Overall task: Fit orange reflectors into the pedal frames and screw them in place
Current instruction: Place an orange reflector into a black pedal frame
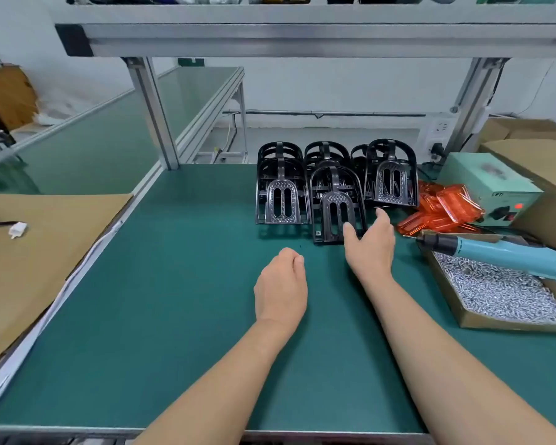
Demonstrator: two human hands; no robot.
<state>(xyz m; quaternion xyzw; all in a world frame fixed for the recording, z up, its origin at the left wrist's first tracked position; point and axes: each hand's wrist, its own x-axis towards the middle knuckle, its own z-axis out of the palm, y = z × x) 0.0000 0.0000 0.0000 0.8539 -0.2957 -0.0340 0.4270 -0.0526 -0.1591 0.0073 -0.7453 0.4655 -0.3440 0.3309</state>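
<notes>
You have black plastic arched pedal frames standing clustered on the mat, with translucent orange rectangular reflectors heaped just beside them.

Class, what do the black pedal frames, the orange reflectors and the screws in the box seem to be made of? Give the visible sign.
Pedal frames: probably moulded plastic, glossy black with thin ribs. Reflectors: seemingly clear orange plastic, shiny and see-through. Screws: likely metal, silvery and glinting.

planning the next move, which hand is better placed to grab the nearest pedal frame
Right. The right hand is open at the nearest pedal frame; the left hand is loosely curled, farther back.
</notes>
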